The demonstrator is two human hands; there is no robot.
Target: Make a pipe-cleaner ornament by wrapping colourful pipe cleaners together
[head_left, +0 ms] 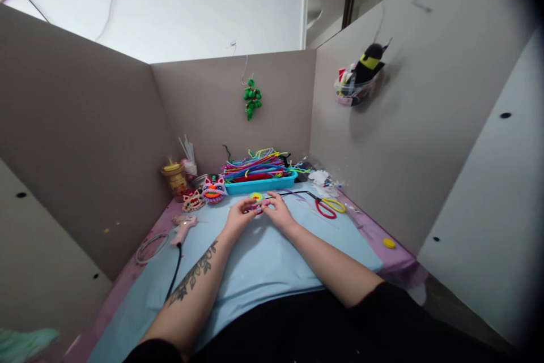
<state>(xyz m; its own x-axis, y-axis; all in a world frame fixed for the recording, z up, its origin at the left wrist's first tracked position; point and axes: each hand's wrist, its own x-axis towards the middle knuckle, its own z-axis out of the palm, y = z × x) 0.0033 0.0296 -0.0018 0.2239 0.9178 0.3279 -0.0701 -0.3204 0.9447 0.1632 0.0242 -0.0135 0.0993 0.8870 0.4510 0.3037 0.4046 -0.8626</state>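
Both hands meet over the blue cloth (272,261) on the tabletop (369,224), with a small round craft piece (256,198) in yellow, green, pink and red between them. The left hand (241,214) is nearly closed, its fingertips pinching the piece's near left side; the right hand (278,213) has curled fingers and grips its right side.

Taking the piece as the centre of a clock, the blue tray (260,185) heaped with fuzzy coloured stems (257,167) is at twelve. Two animal-face ornaments (213,190) sit side by side around nine, and a brown jar (175,179) stands beyond them, between nine and ten. The pink glue gun (184,230) lies between eight and nine. Scissors (326,206) with one red and one yellow handle loop lie at three; farther out, between three and four, is a yellow disc (389,243).
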